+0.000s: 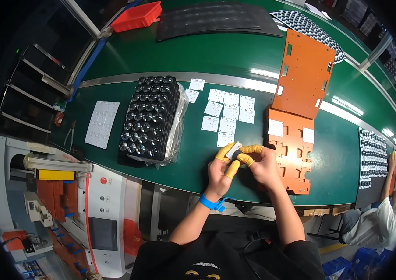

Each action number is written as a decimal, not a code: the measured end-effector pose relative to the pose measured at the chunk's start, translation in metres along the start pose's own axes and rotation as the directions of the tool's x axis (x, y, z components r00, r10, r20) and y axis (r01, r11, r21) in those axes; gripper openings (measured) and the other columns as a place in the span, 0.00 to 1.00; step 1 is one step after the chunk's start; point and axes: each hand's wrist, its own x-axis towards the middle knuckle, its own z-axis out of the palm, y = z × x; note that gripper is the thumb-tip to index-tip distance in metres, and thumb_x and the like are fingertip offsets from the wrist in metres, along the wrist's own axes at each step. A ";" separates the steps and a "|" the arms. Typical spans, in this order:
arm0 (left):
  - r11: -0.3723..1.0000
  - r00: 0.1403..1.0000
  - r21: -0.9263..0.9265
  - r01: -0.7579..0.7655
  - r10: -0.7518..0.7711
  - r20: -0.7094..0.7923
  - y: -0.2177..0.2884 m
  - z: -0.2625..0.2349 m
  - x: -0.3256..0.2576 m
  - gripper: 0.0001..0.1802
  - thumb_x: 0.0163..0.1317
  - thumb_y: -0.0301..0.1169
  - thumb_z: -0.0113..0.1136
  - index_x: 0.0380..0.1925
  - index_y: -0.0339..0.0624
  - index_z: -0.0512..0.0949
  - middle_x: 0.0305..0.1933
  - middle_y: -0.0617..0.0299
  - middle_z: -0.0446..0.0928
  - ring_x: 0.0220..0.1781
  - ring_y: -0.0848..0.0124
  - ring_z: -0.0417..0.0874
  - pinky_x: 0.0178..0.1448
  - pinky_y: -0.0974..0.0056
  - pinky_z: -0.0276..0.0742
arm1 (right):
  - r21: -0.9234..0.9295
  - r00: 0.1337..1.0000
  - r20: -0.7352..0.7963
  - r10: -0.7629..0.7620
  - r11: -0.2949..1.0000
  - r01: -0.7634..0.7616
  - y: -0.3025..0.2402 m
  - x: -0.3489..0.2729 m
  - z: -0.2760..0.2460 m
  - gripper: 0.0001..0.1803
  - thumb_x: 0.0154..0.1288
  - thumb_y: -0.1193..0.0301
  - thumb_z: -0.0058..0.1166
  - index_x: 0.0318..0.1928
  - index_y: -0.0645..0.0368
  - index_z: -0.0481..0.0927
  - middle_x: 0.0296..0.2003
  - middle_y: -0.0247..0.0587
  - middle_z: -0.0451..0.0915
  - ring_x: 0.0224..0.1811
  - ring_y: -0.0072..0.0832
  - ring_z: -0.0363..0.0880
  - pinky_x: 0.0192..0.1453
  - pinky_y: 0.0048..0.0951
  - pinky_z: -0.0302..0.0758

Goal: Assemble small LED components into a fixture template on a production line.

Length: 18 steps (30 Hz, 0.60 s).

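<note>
Yellow finger cots cover the fingertips of both hands, which meet above the bench's near edge. My left hand (219, 173) pinches a small white circuit board (236, 146), tilted up. Against that board, my right hand (264, 164) has its fingers closed on a small black part (236, 154), mostly hidden by the fingers. A blue wrist strap (211, 203) circles my left wrist. Just beyond lie several loose white circuit boards (230, 112). Right of my hands, an orange fixture (293, 154) lies with its perforated lid (304, 74) raised; two white boards sit in its upper pockets.
On the left stand stacked black trays of clear lenses (149, 116) and a white board panel (102, 124). Farther back are a red bin (136, 17) and black sheets (216, 21). At right, a co-worker (378, 224) reaches toward a lens-covered sheet (372, 158). A machine (105, 219) stands lower left.
</note>
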 end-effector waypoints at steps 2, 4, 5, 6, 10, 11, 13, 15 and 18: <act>1.000 1.000 -0.003 0.002 -0.002 0.000 -0.005 -0.001 0.001 0.24 0.64 0.21 0.58 0.61 0.29 0.68 0.58 0.50 0.75 0.60 0.67 0.75 0.64 0.62 0.72 | -0.037 0.996 -0.038 -0.075 0.997 0.073 0.006 0.001 0.000 0.10 0.61 0.80 0.61 0.42 0.73 0.81 0.34 0.42 0.85 0.37 0.22 0.82 0.42 0.23 0.79; 0.978 0.995 0.182 -0.100 0.100 0.007 -0.007 0.000 0.002 0.24 0.64 0.21 0.59 0.60 0.29 0.68 0.57 0.52 0.76 0.57 0.66 0.77 0.63 0.62 0.74 | -0.030 0.996 -0.036 -0.078 0.997 0.077 0.009 0.001 -0.001 0.10 0.61 0.80 0.61 0.42 0.73 0.81 0.33 0.42 0.84 0.36 0.22 0.82 0.42 0.23 0.79; 0.978 0.995 0.182 -0.100 0.100 0.006 -0.009 -0.001 0.001 0.24 0.64 0.21 0.59 0.60 0.29 0.68 0.57 0.52 0.76 0.57 0.66 0.77 0.63 0.62 0.74 | -0.024 0.996 -0.033 -0.083 0.996 0.083 0.010 0.002 -0.002 0.10 0.61 0.80 0.62 0.42 0.73 0.81 0.33 0.42 0.84 0.35 0.21 0.82 0.41 0.23 0.79; 0.971 0.995 0.217 -0.104 0.104 0.013 -0.011 -0.002 0.001 0.24 0.64 0.19 0.58 0.60 0.29 0.67 0.58 0.50 0.75 0.57 0.66 0.78 0.62 0.62 0.75 | -0.024 0.996 -0.033 -0.083 0.996 0.083 0.009 0.002 -0.001 0.10 0.61 0.80 0.62 0.42 0.73 0.81 0.33 0.42 0.84 0.35 0.21 0.82 0.41 0.23 0.79; 0.993 0.999 0.102 0.051 -0.049 -0.020 -0.002 0.000 0.000 0.22 0.65 0.17 0.55 0.59 0.28 0.67 0.58 0.49 0.75 0.54 0.66 0.79 0.59 0.64 0.77 | 0.063 1.000 0.027 -0.009 0.998 0.008 0.002 0.000 -0.003 0.10 0.63 0.79 0.60 0.44 0.73 0.81 0.34 0.42 0.84 0.36 0.22 0.82 0.43 0.24 0.79; 0.998 0.999 0.056 0.041 -0.040 -0.027 0.003 0.001 0.002 0.21 0.65 0.18 0.56 0.58 0.28 0.70 0.54 0.56 0.77 0.53 0.70 0.79 0.57 0.66 0.78 | 0.095 0.997 0.081 0.019 0.995 -0.027 0.001 0.000 -0.005 0.10 0.65 0.77 0.59 0.44 0.72 0.80 0.36 0.42 0.84 0.38 0.23 0.82 0.45 0.25 0.79; 0.997 0.998 0.071 -0.027 0.030 -0.054 -0.002 -0.003 0.002 0.20 0.65 0.17 0.56 0.57 0.28 0.70 0.53 0.56 0.78 0.53 0.71 0.79 0.57 0.67 0.78 | 0.111 0.993 0.118 0.009 0.994 -0.022 -0.002 0.000 -0.006 0.11 0.68 0.76 0.56 0.45 0.73 0.80 0.34 0.42 0.84 0.37 0.23 0.82 0.45 0.25 0.79; 0.999 0.996 0.020 -0.033 0.035 -0.087 0.001 -0.004 0.003 0.19 0.65 0.18 0.56 0.56 0.30 0.71 0.52 0.58 0.77 0.54 0.72 0.78 0.57 0.67 0.76 | 0.136 0.983 0.182 -0.018 0.991 -0.007 -0.009 -0.002 -0.009 0.13 0.72 0.73 0.50 0.47 0.73 0.79 0.34 0.43 0.83 0.38 0.26 0.83 0.48 0.27 0.79; 0.986 0.997 -0.163 0.027 -0.037 -0.061 0.004 -0.009 0.001 0.20 0.65 0.19 0.57 0.57 0.32 0.72 0.52 0.59 0.76 0.54 0.71 0.78 0.59 0.65 0.74 | 0.334 0.992 0.124 0.012 0.941 -0.053 -0.012 -0.010 -0.010 0.12 0.72 0.73 0.50 0.46 0.73 0.77 0.33 0.45 0.83 0.37 0.28 0.84 0.46 0.28 0.80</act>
